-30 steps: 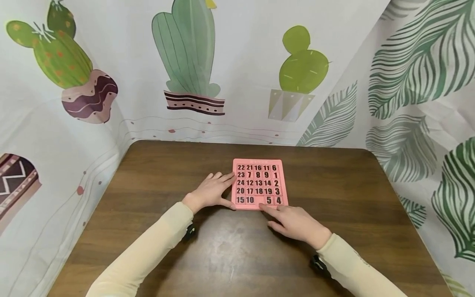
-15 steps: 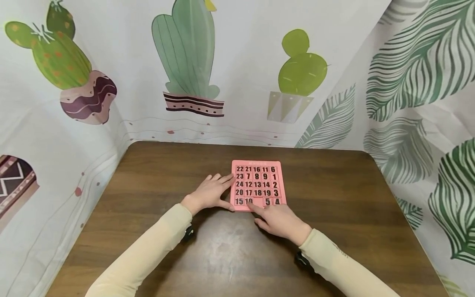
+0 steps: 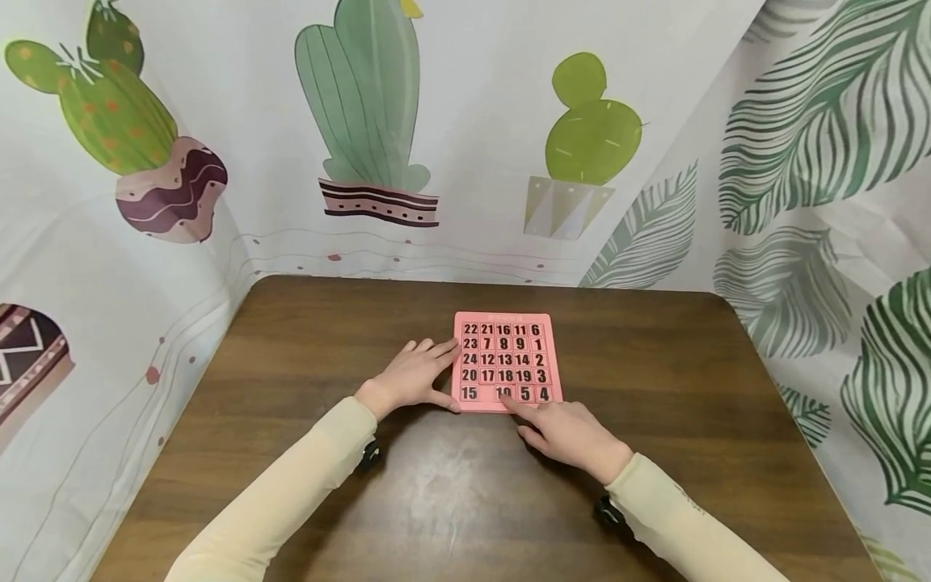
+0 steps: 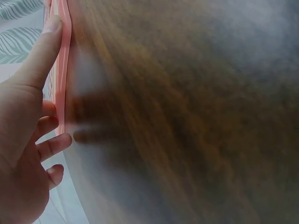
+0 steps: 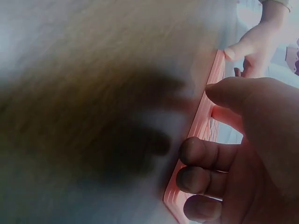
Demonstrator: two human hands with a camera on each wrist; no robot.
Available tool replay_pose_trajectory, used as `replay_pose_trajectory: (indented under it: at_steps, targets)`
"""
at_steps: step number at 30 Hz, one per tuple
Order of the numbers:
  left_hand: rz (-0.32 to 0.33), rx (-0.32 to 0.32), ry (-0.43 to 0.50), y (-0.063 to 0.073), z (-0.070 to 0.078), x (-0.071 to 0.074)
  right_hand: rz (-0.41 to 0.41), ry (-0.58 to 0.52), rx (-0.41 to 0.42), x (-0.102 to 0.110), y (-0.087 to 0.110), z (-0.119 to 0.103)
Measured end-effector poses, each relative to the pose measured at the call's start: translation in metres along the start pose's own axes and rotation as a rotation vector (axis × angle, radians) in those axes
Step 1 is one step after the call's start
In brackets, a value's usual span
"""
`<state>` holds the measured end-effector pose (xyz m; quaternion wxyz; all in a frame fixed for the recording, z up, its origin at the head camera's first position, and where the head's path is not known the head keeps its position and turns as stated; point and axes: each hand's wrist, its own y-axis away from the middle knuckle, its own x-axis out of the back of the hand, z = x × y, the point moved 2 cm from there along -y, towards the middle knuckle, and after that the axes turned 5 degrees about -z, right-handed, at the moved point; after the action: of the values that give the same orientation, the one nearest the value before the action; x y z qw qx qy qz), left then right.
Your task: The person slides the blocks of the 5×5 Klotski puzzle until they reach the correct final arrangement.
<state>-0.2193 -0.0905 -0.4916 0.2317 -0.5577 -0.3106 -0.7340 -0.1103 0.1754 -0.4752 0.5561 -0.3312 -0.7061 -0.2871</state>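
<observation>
A pink number slide puzzle (image 3: 550,347) lies flat on the table, its black-numbered tiles in rows. In its bottom row the gap (image 3: 487,394) is between tile 15 (image 3: 469,394) and tile 10 (image 3: 503,390). My left hand (image 3: 411,375) touches the puzzle's left edge, fingers at the side and thumb by the near corner. The left wrist view shows that thumb (image 4: 44,53) against the pink side. My right hand (image 3: 570,432) reaches in from the near right, its index fingertip on tile 10 and partly covering the number. In the right wrist view its other fingers (image 5: 201,179) bend loosely beside the frame.
The puzzle sits toward the back of a dark brown wooden table (image 3: 349,323). Behind the table hangs a white cloth (image 3: 480,121) printed with cacti and leaves. Dark wrist devices (image 3: 369,454) show under both pale sleeves.
My right index finger moved left onto tile 10, then back right with it. Tile 10 has slid one place right, so the gap is now beside tile 15. My left hand stayed put.
</observation>
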Motion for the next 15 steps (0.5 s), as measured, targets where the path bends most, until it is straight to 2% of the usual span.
replay_pose_trajectory:
  at_steps: [10,15]
  targets:
    - [-0.003,0.01,0.003,0.002,0.002,0.003,0.008,0.003,0.002,0.0,0.005,0.006]
    - [-0.002,0.003,-0.002,0.001,0.003,0.005,0.103,0.06,0.083,0.003,-0.004,0.003]
